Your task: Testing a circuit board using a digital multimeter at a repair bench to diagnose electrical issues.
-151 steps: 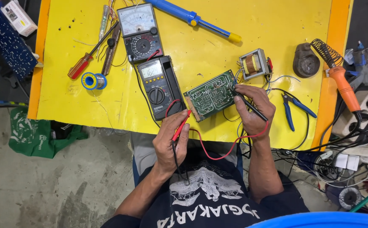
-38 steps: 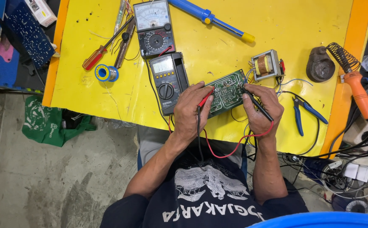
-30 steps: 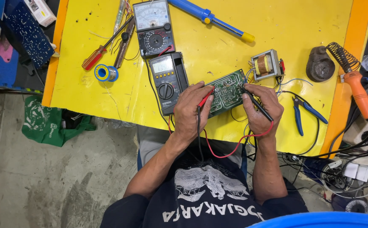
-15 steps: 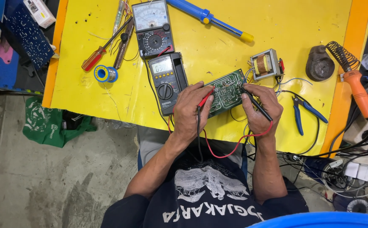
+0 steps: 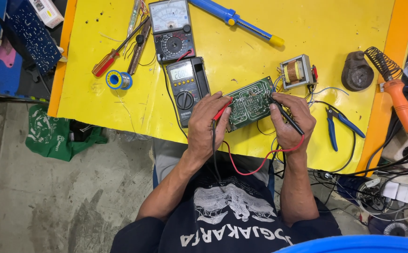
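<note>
Head view, looking straight down, shows us both hands meeting over a green circuit board [image 5: 250, 103] that lies just right of the frame's centre on the yellow surface [image 5: 213, 51]. Our left hand [image 5: 207, 122] is clenched around a red probe [image 5: 222, 110], held pencil-fashion so that its tip angles onto the board's left edge. Our right hand [image 5: 290, 119] is closed the same way on a black probe [image 5: 288, 118], whose tip meets the board's upper right corner. We judge this pen-like hold to suit fine placement of the tips on small solder points. Red and black leads loop down between the wrists, kept clear of the board. A black digital multimeter [image 5: 187, 86] lies just left of the board with its display facing up, where it can be read without moving the hands. An analogue meter [image 5: 171, 28] sits above it, touching its top edge. A small transformer [image 5: 296, 71] lies near the board's upper right, joined to it by thin wires. Blue-handled pliers [image 5: 337, 126] rest at the right, and an orange soldering iron [image 5: 400, 105] lies at the far right edge.
</note>
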